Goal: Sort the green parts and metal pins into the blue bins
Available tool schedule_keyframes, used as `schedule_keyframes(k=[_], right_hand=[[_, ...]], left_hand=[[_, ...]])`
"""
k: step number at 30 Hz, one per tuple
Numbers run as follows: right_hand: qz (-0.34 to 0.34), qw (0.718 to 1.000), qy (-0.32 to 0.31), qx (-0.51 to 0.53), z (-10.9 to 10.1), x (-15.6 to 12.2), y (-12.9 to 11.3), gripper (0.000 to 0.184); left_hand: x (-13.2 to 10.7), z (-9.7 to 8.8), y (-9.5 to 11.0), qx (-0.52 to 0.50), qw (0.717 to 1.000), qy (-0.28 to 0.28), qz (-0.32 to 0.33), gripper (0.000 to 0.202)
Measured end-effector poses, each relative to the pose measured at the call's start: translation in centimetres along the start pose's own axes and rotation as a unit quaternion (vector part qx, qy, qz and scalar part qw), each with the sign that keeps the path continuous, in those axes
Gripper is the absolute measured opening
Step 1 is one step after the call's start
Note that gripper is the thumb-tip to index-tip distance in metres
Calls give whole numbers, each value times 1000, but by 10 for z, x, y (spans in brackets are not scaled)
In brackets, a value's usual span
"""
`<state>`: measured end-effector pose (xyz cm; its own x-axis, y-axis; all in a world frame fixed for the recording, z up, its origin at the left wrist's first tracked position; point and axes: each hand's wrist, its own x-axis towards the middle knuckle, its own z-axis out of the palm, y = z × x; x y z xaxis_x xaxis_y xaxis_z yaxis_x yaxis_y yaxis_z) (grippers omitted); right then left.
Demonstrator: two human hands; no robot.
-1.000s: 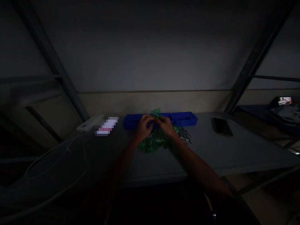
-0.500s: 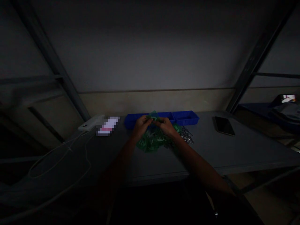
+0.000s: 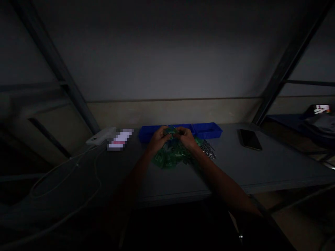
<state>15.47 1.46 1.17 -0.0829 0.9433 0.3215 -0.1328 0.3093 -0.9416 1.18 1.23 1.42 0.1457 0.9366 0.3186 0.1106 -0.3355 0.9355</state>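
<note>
Between both hands, above the middle of the table, is a small green translucent plastic bag (image 3: pixel 171 130). My left hand (image 3: pixel 158 138) pinches its left side and my right hand (image 3: pixel 186 138) its right side, thumbs close together. Something pale shows at the bag, too small to name. Below the hands lies a heap of similar green bags (image 3: pixel 169 160), some with pale pieces in them. Beside my right forearm rests a loose pile of thin metal pins, like nails or screws (image 3: pixel 208 150). Dim light hides finer detail.
Blue plastic bins (image 3: pixel 206 130) stand in a row behind the hands. At the left are a lit phone (image 3: pixel 120 139), a white power bank (image 3: pixel 101 136) and trailing white cables (image 3: pixel 96 170). A dark phone (image 3: pixel 250 139) lies at the right. Metal frame posts (image 3: pixel 272 87) flank the table (image 3: pixel 227 167).
The bag's upper corner, upright between the hands before, now sits lower and more bunched. Both hands stay in nearly the same place, fingers curled a little more around it.
</note>
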Motion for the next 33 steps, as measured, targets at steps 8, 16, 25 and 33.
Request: schedule_keyframes(k=[8,16,25,33], right_hand=[[-31,992,11,-122,-3,2,7,23],[-146,933,55,-325,-9,-1,0,12],[-240,896,112,-355,-14,-1,0,12],[-250,864,62,-434,-9,-7,1,13]], left_hand=[[3,-2,-2,-36,998,49,-11,42],[2,-9,2,195,971,71,116,23],[9,-58,-10,418,844,291,169,19],[17,-48,-17,503,818,260,106,23]])
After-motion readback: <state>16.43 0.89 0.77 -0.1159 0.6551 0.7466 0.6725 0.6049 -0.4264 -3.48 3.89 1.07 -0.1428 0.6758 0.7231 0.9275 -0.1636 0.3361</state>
